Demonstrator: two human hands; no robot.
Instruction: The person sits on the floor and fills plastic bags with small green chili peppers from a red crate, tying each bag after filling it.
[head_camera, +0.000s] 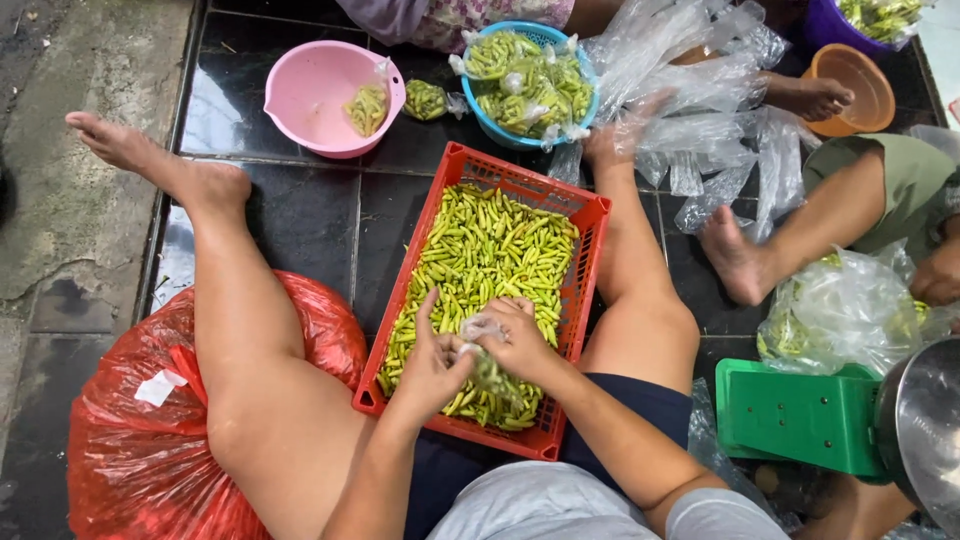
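A red plastic crate (591, 218) full of small green chillies (486, 254) lies on the dark tiled floor between my legs. Both hands work over its near end. My left hand (432, 362) and my right hand (520, 336) together grip a small clear plastic bag (484, 352) with chillies in it, the right hand pinching its top.
A pink bowl (318, 88) and a blue basket (585, 100) of bagged chillies stand beyond the crate. Clear bags (690, 90) lie at the right. A red sack (130, 420) is at my left, a green scale (800, 415) at my right. Another person's legs (800, 225) are nearby.
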